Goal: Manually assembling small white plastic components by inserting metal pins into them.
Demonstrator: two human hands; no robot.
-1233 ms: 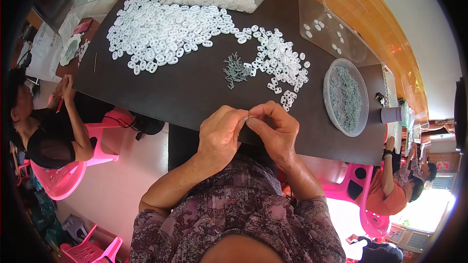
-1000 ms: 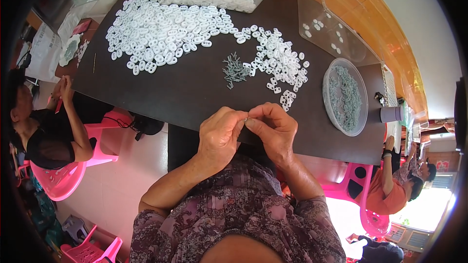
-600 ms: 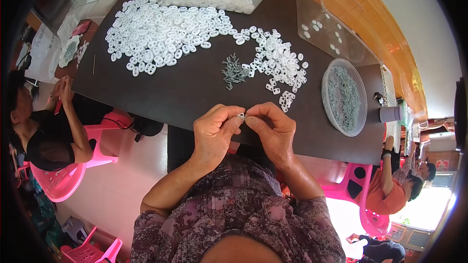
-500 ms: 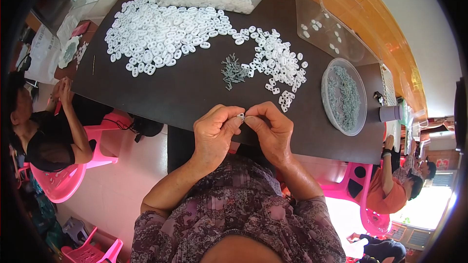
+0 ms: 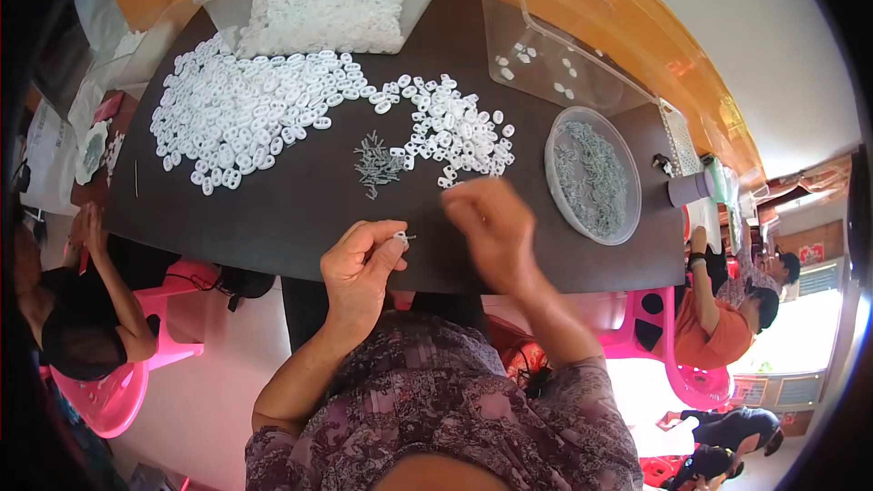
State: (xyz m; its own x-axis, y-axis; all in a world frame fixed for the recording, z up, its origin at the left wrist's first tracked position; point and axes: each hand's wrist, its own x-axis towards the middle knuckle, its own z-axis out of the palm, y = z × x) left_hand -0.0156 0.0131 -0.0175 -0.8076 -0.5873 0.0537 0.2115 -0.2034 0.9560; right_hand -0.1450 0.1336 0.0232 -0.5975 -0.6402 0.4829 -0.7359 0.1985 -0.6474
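— Where is the small white ring?
— One ring, pinched in the left hand fingers, above the table edge.
— The right hand?
— Blurred; its grip is unclear, near one grey pin pile.

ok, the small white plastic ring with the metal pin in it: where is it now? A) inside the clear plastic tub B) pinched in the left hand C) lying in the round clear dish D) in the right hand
B: the left hand pinches the small white plastic ring at its fingertips, while the blurred right hand is apart from it, toward the loose white rings.
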